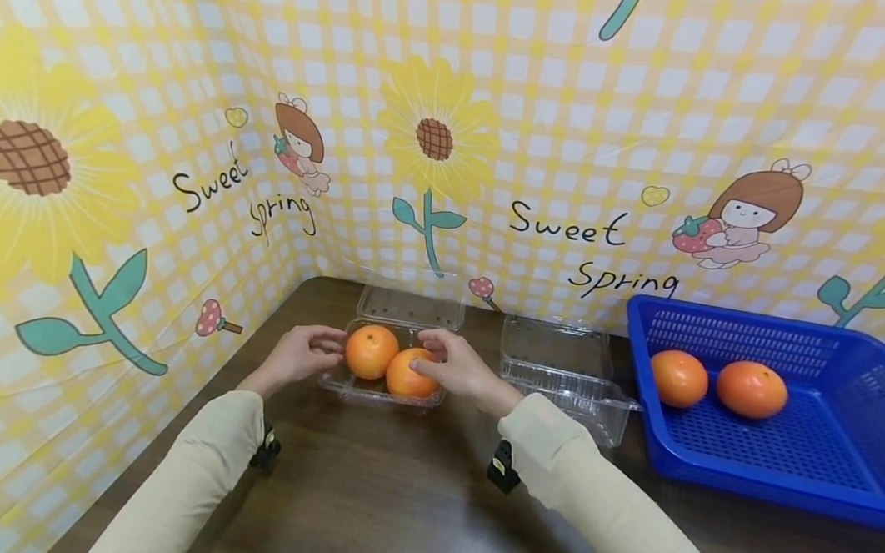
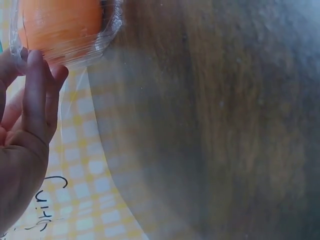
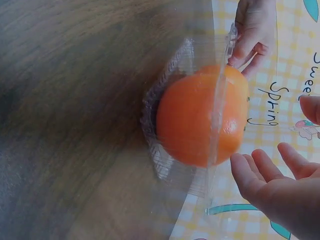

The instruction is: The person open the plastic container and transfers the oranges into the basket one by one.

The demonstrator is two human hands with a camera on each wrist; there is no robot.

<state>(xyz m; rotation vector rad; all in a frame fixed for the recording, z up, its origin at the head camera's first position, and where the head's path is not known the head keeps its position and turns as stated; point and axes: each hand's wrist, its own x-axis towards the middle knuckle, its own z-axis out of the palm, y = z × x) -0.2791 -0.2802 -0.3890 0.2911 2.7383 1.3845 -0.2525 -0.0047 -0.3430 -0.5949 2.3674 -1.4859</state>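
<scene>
Two oranges sit side by side in a hinged clear plastic box, its lid raised toward the back. The left orange lies a little farther back than the right orange. My left hand is at the box's left side, fingertips right at the rim and loosely bent in the left wrist view. Over the right side, my right hand has thumb and fingers spread apart close to the right orange. In the right wrist view its fingers are relaxed beside the fruit.
A second clear plastic box stands with its lid up to the right. Beyond it, a blue basket holds an orange and another orange. Patterned cloth hangs behind and left of the brown table.
</scene>
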